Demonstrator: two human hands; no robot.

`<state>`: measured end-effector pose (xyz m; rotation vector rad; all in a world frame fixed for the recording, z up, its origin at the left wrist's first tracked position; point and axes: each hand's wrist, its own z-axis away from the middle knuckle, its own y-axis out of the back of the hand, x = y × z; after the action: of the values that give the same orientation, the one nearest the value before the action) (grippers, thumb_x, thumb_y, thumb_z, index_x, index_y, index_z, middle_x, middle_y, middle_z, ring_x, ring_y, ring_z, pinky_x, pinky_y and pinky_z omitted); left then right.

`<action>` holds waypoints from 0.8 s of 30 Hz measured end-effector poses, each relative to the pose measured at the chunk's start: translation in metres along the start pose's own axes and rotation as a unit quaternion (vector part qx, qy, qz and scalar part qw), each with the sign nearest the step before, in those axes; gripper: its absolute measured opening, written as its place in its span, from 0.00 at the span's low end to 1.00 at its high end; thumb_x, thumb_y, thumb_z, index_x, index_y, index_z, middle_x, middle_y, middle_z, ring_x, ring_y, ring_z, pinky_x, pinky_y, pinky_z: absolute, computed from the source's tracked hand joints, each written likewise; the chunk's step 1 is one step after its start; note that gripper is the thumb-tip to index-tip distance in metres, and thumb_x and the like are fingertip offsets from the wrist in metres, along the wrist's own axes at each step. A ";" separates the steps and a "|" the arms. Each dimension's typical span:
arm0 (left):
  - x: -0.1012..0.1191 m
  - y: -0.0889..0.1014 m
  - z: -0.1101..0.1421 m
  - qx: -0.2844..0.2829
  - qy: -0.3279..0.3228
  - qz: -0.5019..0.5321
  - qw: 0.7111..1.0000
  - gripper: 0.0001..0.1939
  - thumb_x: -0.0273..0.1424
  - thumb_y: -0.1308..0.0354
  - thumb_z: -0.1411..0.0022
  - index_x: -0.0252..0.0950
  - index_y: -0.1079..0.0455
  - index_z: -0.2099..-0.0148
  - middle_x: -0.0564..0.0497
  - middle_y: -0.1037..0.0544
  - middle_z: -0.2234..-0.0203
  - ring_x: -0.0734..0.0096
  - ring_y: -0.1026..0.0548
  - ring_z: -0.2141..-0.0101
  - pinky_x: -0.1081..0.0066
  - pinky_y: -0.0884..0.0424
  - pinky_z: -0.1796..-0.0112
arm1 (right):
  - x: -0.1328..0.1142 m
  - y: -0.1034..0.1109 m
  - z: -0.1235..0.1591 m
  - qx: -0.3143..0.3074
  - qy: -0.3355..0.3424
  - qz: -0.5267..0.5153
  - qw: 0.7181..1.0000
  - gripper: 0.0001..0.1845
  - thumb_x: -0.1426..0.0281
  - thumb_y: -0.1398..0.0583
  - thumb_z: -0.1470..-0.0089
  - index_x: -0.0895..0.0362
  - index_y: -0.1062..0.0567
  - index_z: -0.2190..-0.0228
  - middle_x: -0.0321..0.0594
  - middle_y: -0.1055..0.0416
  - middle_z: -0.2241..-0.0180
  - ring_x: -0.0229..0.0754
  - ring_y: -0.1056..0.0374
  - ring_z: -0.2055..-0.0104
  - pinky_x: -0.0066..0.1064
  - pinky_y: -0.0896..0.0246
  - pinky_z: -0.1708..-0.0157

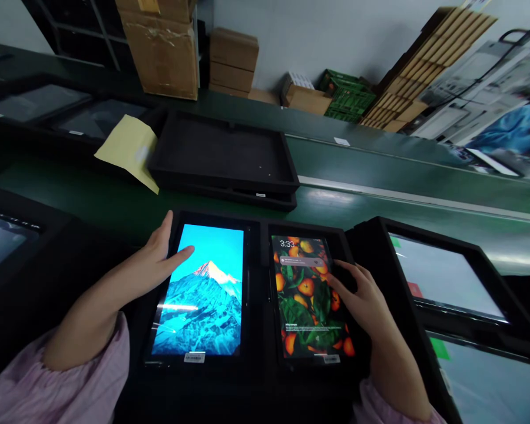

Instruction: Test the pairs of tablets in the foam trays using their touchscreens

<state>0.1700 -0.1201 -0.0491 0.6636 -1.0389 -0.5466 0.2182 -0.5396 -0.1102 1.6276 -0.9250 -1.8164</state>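
Two lit tablets lie side by side in a black foam tray (261,282) in front of me. The left tablet (203,294) shows a blue mountain picture. The right tablet (311,294) shows oranges among leaves and the time 3:33. My left hand (159,259) rests open on the left tablet's left edge, thumb lying on the screen. My right hand (362,297) lies on the right tablet's right edge, fingers spread and curved, fingertips touching the screen. Neither hand holds anything.
An empty black tray (225,156) sits on the green conveyor belt (380,176) beyond, with a yellow sheet (130,147) at its left. More trays with tablets stand at right (446,277) and left (0,241). Cardboard boxes (163,53) and green crates (348,97) line the back.
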 end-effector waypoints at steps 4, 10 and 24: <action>-0.008 0.012 0.016 -0.048 -0.018 -0.068 0.996 0.57 0.65 0.54 0.41 0.42 0.78 0.25 0.47 0.67 0.26 0.48 0.60 0.29 0.49 0.54 0.33 | 0.000 -0.003 -0.005 0.023 -0.001 -0.009 1.000 0.36 0.42 0.48 0.50 0.55 0.21 0.56 0.50 0.29 0.50 0.55 0.33 0.44 0.49 0.41 0.39; 0.011 0.016 0.041 -0.105 0.018 -0.167 0.980 0.57 0.59 0.50 0.38 0.42 0.87 0.28 0.36 0.66 0.27 0.39 0.46 0.32 0.50 0.34 0.42 | 0.004 -0.002 -0.004 0.023 0.013 -0.010 1.000 0.37 0.40 0.44 0.55 0.55 0.21 0.56 0.50 0.30 0.50 0.56 0.34 0.44 0.50 0.43 0.39; 0.052 -0.027 0.087 -0.174 0.038 -0.381 0.907 0.63 0.49 0.33 0.45 0.50 0.83 0.31 0.35 0.84 0.31 0.14 0.62 0.34 0.44 0.34 0.45 | 0.002 0.012 0.036 -0.071 -0.008 0.013 0.997 0.52 0.34 0.41 0.58 0.47 0.35 0.38 0.49 0.54 0.30 0.65 0.59 0.28 0.62 0.48 0.37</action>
<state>0.1096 -0.1950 -0.0074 0.7520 -0.5498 -1.3428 0.1817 -0.5437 -0.1013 1.5090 -0.8020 -1.8368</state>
